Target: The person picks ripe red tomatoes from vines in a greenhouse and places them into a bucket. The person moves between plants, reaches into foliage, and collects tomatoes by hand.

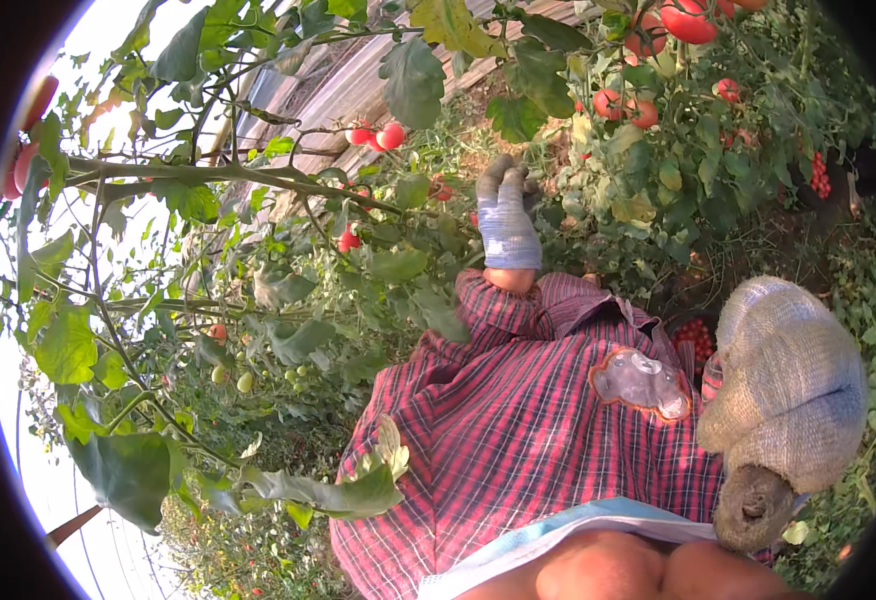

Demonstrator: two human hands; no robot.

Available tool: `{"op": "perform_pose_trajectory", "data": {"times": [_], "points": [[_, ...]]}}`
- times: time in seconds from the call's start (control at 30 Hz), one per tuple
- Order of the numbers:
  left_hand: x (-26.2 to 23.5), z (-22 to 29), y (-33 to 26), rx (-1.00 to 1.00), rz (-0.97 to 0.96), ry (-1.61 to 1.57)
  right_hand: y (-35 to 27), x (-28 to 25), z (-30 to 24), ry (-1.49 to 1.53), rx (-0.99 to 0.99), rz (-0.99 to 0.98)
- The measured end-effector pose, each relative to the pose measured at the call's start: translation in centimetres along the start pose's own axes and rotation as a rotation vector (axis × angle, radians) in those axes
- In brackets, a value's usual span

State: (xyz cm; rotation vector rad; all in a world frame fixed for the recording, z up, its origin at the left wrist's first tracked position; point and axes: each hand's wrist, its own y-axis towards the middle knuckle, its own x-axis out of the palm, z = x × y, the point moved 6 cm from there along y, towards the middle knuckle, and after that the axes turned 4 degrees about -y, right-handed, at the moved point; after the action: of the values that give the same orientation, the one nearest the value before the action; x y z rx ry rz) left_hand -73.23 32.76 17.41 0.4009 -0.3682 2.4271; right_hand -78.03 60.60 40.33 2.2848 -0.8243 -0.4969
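My left hand (508, 220), in a grey-and-white work glove with dirt-darkened fingertips, reaches out ahead at the middle of the view. Its fingers are stretched out, and I see nothing held in them. Ripe tomatoes (376, 136) and green leaves hang to its left. Much closer and larger, my right hand (788, 390) is raised at the right side in a soiled glove of the same kind. Its fingers are bent inward; a worn, dirty glove tip (755, 506) points down. The palm side is hidden, so any held thing is out of sight.
A thick tomato stem (228, 175) crosses the left side, with large leaves (123, 475) close by. More red tomatoes (686, 20) hang at the upper right. Behind my right hand, small red tomatoes (695, 340) lie massed in something dark. Pale plastic sheeting (358, 80) slants behind the plants.
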Motion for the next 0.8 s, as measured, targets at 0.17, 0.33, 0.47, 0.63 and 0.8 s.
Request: {"op": "perform_pose_trajectory", "data": {"times": [0.17, 0.33, 0.47, 0.63, 0.8], "points": [[0.5, 9.4, -0.2, 0.549, 0.134, -0.076, -4.7, -1.6, 5.8, -0.008, 0.347, 0.111], [-4.6, 14.7, 5.6, 0.438, 0.419, -0.093, -12.4, 2.0, 13.6, 0.236, 0.698, 0.163], [-3.6, 16.2, 8.5, 0.307, 0.361, 0.187, -15.7, 5.0, 16.2, 0.147, 0.761, -0.013], [-4.3, 14.6, 7.7, 0.21, 0.116, 0.001, -13.2, 6.4, 16.1, 0.072, 0.705, -0.122], [-0.4, 13.2, 2.9, -0.01, -0.307, -0.218, -6.3, 7.9, 19.2, 0.132, 0.638, -0.025]]}}
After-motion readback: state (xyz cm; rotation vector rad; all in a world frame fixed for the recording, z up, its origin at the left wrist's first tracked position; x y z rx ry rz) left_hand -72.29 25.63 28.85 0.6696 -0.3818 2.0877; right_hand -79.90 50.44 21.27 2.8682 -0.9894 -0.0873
